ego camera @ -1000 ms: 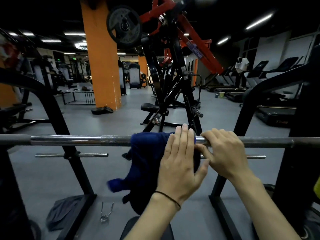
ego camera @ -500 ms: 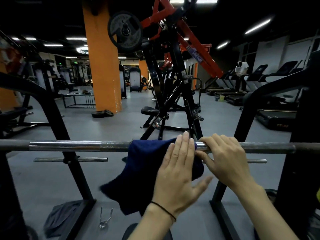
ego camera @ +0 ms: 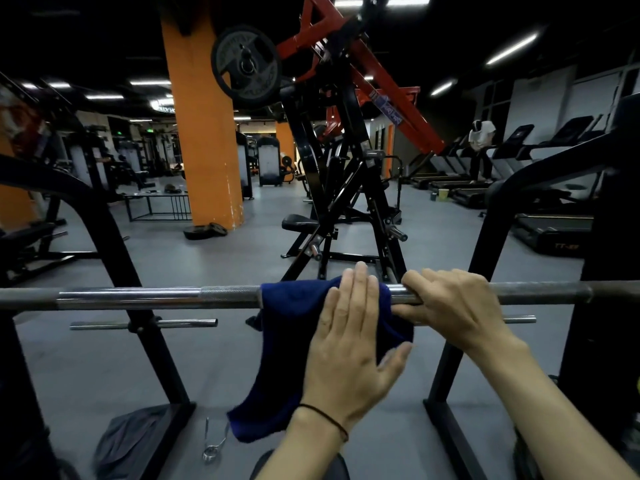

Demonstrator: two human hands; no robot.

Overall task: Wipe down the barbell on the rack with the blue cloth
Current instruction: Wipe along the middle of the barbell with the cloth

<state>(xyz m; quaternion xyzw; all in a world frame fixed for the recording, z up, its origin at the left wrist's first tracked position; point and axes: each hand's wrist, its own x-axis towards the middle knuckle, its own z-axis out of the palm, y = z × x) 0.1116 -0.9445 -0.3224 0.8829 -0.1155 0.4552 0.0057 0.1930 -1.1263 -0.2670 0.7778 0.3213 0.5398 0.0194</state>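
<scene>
The barbell (ego camera: 138,298) lies level across the black rack (ego camera: 138,271), spanning the view from the left edge to the right, its chrome shaft shiny on the left and changing to a knurled grey stretch just before the middle. The blue cloth (ego camera: 294,327) is draped over the bar near its middle, covering the shaft there and hanging down in front in a long loose fold whose lower corner dangles well below the bar. The left hand (ego camera: 349,348) lies flat on the cloth with its fingers straight and together, fingertips reaching over the top of the bar and the thumb spread out to the right; a thin dark band circles its wrist. Just beside it, touching the cloth's right edge, the right hand (ego camera: 453,306) is curled round the bare shaft, fingers over the top and thumb beneath. Below the bar, short chrome pegs (ego camera: 173,323) stick out sideways from the rack's uprights. On the grey floor (ego camera: 242,358) under the left upright sit a spring collar (ego camera: 213,445) and a crumpled grey rag (ego camera: 131,441). Beyond the rack stands a black and red plate-loaded machine (ego camera: 339,150) carrying a weight plate (ego camera: 246,65), with an orange pillar (ego camera: 204,126) to its left and a row of treadmills (ego camera: 540,188) along the right wall, where a person in a white top (ego camera: 481,140) stands.
</scene>
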